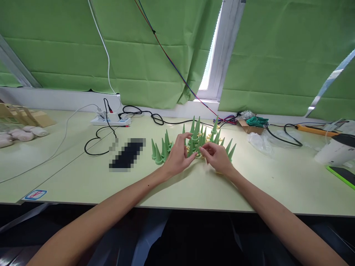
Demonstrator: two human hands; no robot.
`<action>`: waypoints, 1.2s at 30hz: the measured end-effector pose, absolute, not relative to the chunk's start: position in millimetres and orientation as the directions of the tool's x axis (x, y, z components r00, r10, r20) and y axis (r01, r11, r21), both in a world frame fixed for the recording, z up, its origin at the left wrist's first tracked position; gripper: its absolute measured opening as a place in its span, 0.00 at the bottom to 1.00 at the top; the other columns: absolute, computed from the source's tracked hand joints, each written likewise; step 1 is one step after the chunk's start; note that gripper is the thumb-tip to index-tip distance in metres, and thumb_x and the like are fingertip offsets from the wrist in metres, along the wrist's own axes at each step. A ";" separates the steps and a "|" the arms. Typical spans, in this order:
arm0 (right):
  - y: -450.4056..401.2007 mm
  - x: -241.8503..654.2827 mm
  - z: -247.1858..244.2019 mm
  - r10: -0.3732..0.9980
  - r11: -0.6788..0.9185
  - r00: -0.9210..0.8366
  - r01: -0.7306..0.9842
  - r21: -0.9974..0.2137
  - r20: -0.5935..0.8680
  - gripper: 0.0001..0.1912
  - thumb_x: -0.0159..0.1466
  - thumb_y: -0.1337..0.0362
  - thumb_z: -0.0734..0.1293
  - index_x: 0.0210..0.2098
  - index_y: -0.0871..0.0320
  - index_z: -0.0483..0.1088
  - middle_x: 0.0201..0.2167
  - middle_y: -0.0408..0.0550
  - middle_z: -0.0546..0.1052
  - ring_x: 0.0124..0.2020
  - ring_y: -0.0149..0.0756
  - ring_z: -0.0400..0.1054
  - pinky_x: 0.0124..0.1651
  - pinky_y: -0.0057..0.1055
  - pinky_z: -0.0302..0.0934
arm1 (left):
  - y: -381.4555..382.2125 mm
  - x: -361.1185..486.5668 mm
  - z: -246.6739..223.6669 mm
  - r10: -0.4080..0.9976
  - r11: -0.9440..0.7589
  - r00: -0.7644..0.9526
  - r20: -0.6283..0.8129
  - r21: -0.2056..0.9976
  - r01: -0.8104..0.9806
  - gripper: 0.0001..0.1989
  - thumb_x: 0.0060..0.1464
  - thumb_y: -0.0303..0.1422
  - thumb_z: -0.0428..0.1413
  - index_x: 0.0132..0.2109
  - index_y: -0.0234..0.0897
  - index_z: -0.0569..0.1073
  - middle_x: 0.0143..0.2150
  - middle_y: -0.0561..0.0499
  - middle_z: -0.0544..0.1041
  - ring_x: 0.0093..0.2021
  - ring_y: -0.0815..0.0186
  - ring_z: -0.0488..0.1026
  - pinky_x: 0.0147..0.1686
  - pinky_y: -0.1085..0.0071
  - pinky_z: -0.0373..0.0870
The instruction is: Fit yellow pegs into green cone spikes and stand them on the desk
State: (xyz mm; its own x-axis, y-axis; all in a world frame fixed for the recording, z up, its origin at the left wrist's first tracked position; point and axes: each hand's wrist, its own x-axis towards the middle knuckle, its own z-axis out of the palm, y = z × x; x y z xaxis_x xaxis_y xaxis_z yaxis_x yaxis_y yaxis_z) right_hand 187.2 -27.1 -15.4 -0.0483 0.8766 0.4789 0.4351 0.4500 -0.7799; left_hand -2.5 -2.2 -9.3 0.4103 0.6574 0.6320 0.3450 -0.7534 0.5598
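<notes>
Several green pointed cones (158, 154) with round bases stand in a cluster on the table. My left hand (177, 154) is at the front of this cluster, its index finger bent and its thumb stretched out apart from it. Green cones show through that gap; whether the hand touches one is unclear. Close beside it on the right, my right hand (217, 157) has thumb and index finger pinched together. What lies in the pinch is too small to make out. Small yellowish pieces (222, 140) lie among the cones, partly hidden by my hands.
A blurred black object (128, 154) lies left of the cones. Behind are a white power strip (111, 119) and black cables (156, 117). To the right sit a small cardboard box (251, 127), clear plastic bags (260, 143) and a white device (337, 149). White rolls (23, 133) lie far left.
</notes>
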 end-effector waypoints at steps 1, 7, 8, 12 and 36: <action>-27.0 187.3 -15.5 0.874 0.450 -0.042 0.449 -0.772 0.485 0.15 0.64 0.52 0.66 0.29 0.57 0.68 0.21 0.44 0.72 0.19 0.32 0.64 0.22 0.30 0.59 | -1.4 -2.7 -9.8 0.682 -0.731 0.411 0.605 0.581 0.358 0.29 0.57 0.32 0.58 0.61 0.44 0.55 0.57 0.44 0.66 0.21 0.80 0.60 0.25 0.74 0.66; -26.7 187.6 -15.7 0.861 0.450 -0.021 0.499 -0.741 0.508 0.13 0.64 0.55 0.65 0.29 0.57 0.67 0.21 0.44 0.71 0.19 0.31 0.62 0.23 0.30 0.58 | 5.0 -3.7 -19.1 0.762 -0.640 0.488 0.426 0.614 0.463 0.35 0.54 0.35 0.60 0.65 0.42 0.52 0.55 0.40 0.68 0.25 0.74 0.65 0.26 0.71 0.66; -26.6 187.6 -15.7 0.861 0.448 -0.020 0.503 -0.739 0.508 0.13 0.64 0.55 0.65 0.29 0.57 0.67 0.21 0.44 0.71 0.19 0.31 0.62 0.23 0.30 0.58 | 5.7 -3.6 -20.8 0.767 -0.632 0.494 0.409 0.613 0.474 0.35 0.54 0.36 0.60 0.65 0.42 0.53 0.54 0.40 0.69 0.26 0.73 0.66 0.26 0.71 0.66; -26.0 188.0 -16.0 0.858 0.448 -0.017 0.513 -0.732 0.513 0.10 0.64 0.58 0.64 0.29 0.57 0.67 0.21 0.43 0.70 0.19 0.30 0.62 0.23 0.29 0.58 | 6.3 -2.9 -22.9 0.758 -0.640 0.523 0.391 0.605 0.475 0.29 0.56 0.36 0.58 0.62 0.40 0.58 0.44 0.45 0.73 0.27 0.69 0.68 0.26 0.70 0.64; -25.0 187.3 -17.4 0.854 0.462 -0.046 0.525 -0.715 0.518 0.11 0.65 0.59 0.62 0.29 0.57 0.67 0.21 0.42 0.69 0.19 0.29 0.60 0.24 0.28 0.56 | 5.9 -0.8 -18.9 0.656 -0.750 0.633 0.412 0.450 0.484 0.11 0.62 0.35 0.51 0.32 0.36 0.69 0.33 0.49 0.70 0.34 0.64 0.68 0.33 0.67 0.63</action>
